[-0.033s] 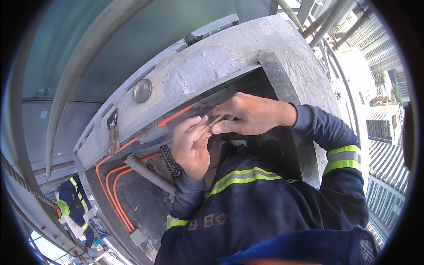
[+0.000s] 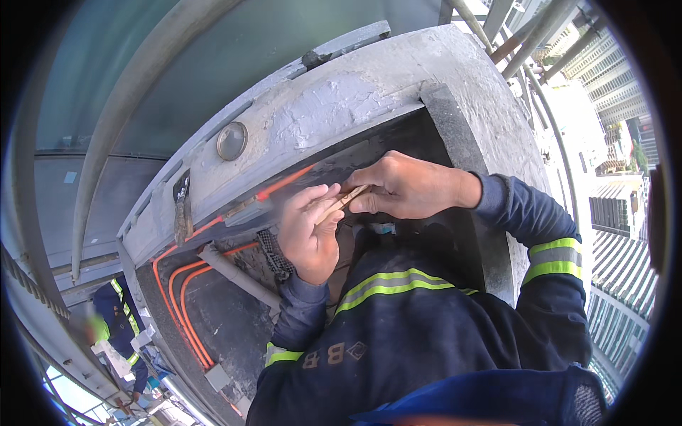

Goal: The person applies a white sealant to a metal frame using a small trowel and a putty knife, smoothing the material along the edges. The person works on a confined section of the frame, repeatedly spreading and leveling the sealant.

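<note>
Above the dark recess, my left hand (image 2: 310, 234) and my right hand (image 2: 408, 186) meet in front of my body. Between them is a thin tan strip (image 2: 348, 201) that looks like wood; its exact kind is hard to make out. The left thumb and fingers pinch its lower left end. At the upper right end, my right thumb and bent fingers close on it, hiding part of it. On the ledge beyond lie a scraper with a worn wooden handle (image 2: 184, 221) and a round metal tin or lid (image 2: 231, 141), neither touched.
A concrete ledge (image 2: 419, 64) with a pale plaster patch (image 2: 323, 110) curves around the recess. Orange conduits (image 2: 183, 305) and a grey pipe (image 2: 241, 275) run inside it. Scaffold poles (image 2: 106, 135) stand at left and upper right. Another person (image 2: 117, 319) is at lower left.
The hands have shifted very slightly, and more of the tan strip shows between the fingers. The view has moved a little; the grip stays the same.
</note>
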